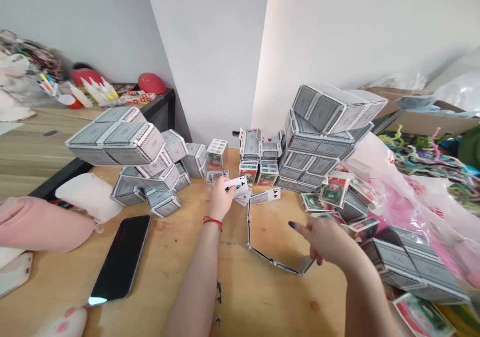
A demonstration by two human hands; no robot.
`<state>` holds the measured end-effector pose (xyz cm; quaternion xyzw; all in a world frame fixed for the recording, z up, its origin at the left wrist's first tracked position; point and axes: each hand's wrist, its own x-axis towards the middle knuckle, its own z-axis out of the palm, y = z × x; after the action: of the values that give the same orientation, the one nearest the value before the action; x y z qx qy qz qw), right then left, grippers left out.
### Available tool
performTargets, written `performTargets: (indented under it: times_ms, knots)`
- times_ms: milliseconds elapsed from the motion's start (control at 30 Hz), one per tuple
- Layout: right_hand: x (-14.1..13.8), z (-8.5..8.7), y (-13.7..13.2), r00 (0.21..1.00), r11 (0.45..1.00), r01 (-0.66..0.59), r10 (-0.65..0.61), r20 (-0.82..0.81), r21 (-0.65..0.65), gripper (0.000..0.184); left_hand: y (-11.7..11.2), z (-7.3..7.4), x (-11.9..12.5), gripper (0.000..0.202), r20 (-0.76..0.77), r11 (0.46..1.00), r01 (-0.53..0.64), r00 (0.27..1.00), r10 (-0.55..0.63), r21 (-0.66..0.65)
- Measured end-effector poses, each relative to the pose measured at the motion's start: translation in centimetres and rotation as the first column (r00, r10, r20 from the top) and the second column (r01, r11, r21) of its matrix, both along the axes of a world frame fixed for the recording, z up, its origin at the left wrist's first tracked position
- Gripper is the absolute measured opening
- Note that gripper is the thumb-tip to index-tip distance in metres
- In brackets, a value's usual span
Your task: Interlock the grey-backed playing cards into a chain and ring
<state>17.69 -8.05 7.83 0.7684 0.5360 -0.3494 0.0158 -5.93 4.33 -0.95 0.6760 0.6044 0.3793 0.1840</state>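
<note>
My left hand [221, 197] reaches forward over the wooden table [180, 277] and pinches a playing card [239, 185] showing black clubs, face up. A red string circles that wrist. Just right of it lies another face-up club card [267, 196]. My right hand [324, 237] hovers with its index finger stretched left, its other fingers resting on a low wall of cards standing on edge [262, 254], which bends around a bare patch of table. Whether it grips a card I cannot make out.
Blocks of stacked card packs rise at left [127, 144] and at right [322, 132], with small card boxes [258, 159] between them by the wall. A black phone [122, 257] lies at left, a pink object [41, 224] beyond it. Pink plastic bag [405, 197] and more packs crowd the right.
</note>
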Motion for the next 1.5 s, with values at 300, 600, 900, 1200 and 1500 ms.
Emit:
performTargets:
  times_ms: [300,600,900,1200,1500]
  knots:
    - [-2.1,0.5,-4.1,0.965,0.998,-0.013,-0.003,0.261,0.057,0.04,0.4,-0.4,-1.0,0.015,0.123,0.993,0.033,0.991,-0.047,0.113]
    - [-2.2,-1.4,-5.5,1.0,0.993,0.007,-0.008,0.013,0.119,0.036,0.0,1.2,-0.8,0.014,0.41,1.0,0.018,0.912,-0.015,-0.002]
    - [-2.7,-2.2,-0.7,0.923,0.85,-0.358,0.385,0.006,0.386,0.03,0.2,1.3,-1.0,0.02,0.596,0.989,0.107,0.803,-0.026,-0.1]
    - [-4.5,-4.9,5.5,0.864,0.801,0.017,0.29,-0.412,0.598,0.023,0.4,0.3,-1.1,0.023,0.542,0.952,0.274,0.826,-0.158,-0.139]
    - [-3.0,-7.2,6.6,0.507,0.89,0.328,0.116,-0.854,0.316,0.032,0.0,0.8,-1.0,0.021,0.536,0.891,0.413,0.803,-0.259,-0.189]
